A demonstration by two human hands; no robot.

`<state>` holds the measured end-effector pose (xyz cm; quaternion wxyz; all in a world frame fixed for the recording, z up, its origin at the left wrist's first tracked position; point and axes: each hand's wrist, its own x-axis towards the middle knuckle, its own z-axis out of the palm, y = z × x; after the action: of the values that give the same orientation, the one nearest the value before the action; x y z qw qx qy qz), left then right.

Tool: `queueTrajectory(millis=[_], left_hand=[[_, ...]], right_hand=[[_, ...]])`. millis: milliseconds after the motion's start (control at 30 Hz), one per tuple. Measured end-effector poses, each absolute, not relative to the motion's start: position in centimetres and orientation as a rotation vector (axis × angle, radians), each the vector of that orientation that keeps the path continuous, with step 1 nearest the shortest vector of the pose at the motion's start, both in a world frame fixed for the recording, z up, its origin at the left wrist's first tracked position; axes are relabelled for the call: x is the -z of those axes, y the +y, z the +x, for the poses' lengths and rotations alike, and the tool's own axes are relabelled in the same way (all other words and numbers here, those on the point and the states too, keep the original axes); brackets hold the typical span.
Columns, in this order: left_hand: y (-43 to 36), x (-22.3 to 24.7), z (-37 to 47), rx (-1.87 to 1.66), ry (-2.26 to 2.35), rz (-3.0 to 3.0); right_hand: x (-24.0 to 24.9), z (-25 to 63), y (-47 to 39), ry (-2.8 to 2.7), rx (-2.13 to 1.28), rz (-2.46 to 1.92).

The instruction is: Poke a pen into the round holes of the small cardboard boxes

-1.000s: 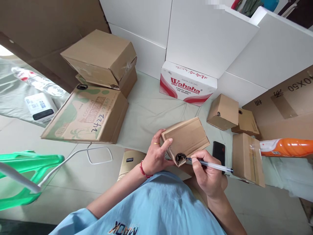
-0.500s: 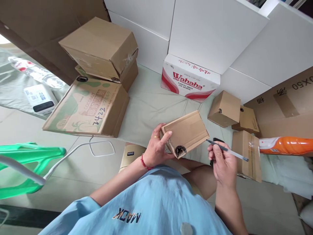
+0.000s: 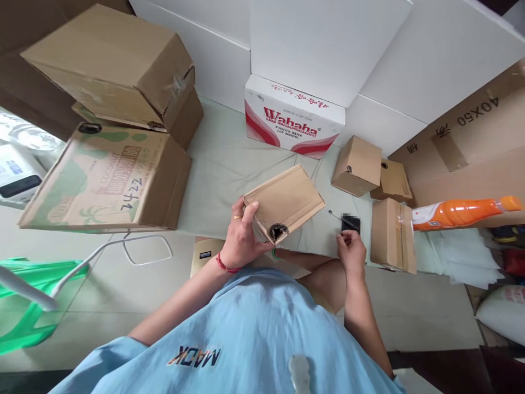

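Note:
My left hand (image 3: 241, 232) grips a small brown cardboard box (image 3: 287, 200) by its left end, thumb on top and fingers round the side. The box is tilted, and a dark-edged round hole shows at its near corner. On the cloth to the right lies a pen (image 3: 337, 215), its far part reaching over a black phone-like object (image 3: 351, 223). My right hand (image 3: 353, 251) is at the near edge of that black object, fingers bent and drawn together. What they pinch, if anything, is hidden.
A Wahaha carton (image 3: 293, 117) stands against the white panels. Large cartons (image 3: 123, 180) are stacked at left. Small boxes (image 3: 356, 164) and a taped box (image 3: 391, 235) stand at right, beside an orange bottle (image 3: 463, 212). A green stool (image 3: 36, 306) is at lower left.
The pen has left my right hand's raised grip and now lies on the cloth and the black object. My view has shifted right; my left hand still holds the box.

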<state>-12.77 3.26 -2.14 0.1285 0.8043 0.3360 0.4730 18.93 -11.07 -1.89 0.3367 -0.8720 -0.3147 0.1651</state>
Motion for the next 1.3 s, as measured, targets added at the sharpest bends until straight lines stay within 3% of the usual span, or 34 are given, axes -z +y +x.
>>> queueTrajectory(millis=[133, 233, 600, 967, 1133, 1300], left_hand=[[3.4, 2.4, -13.0, -1.390, 1.039, 2.348], [3.3, 2.3, -12.9, -1.418, 1.045, 2.355], [4.4, 1.2, -10.3, -1.432, 1.011, 2.364], [5.2, 2.9, -10.5, -1.415, 1.046, 2.325], [4.4, 2.7, -10.5, -1.390, 1.065, 2.363], [2.6, 2.2, -9.7, -1.387, 0.993, 2.417]], right_hand=[[2.0, 20.0, -12.2, -0.816, -0.156, -2.608], [2.9, 19.2, -13.1, -0.885, -0.153, -2.843], [3.9, 19.9, -14.8, -0.726, -0.219, -2.965], [1.2, 20.4, -17.5, -0.691, -0.177, -2.964], [0.0, 22.5, -19.3, -0.512, -0.209, -2.771], [-1.2, 20.5, -21.1, -0.397, -0.391, -2.143]])
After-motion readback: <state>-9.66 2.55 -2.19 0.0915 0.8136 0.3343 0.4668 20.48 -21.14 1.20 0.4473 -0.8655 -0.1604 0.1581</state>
